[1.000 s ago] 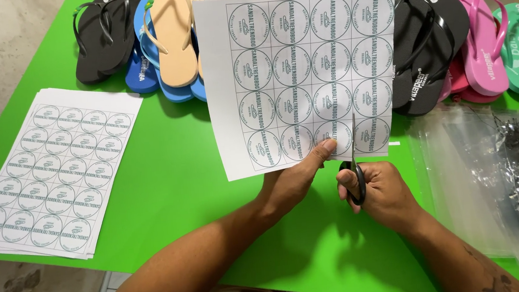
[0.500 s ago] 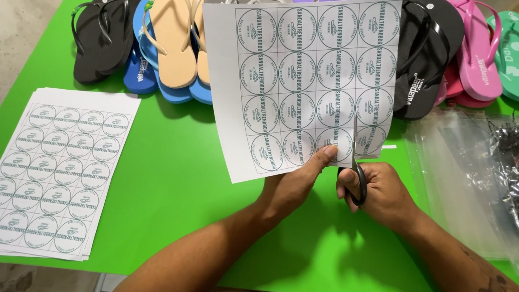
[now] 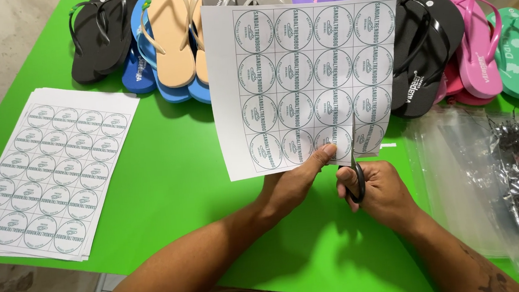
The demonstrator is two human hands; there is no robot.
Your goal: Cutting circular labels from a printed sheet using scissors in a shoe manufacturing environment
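1. Left hand pinches the bottom edge of one white paper sheet of round printed labels, sixteen labels in four rows of four, held upright above both hands.
2. Right hand grips one pair of black-handled scissors, blades cutting up into the sheet.
3. Left of the hands: one stack of uncut label sheets on the green table.
4. Right: one clear plastic bag.
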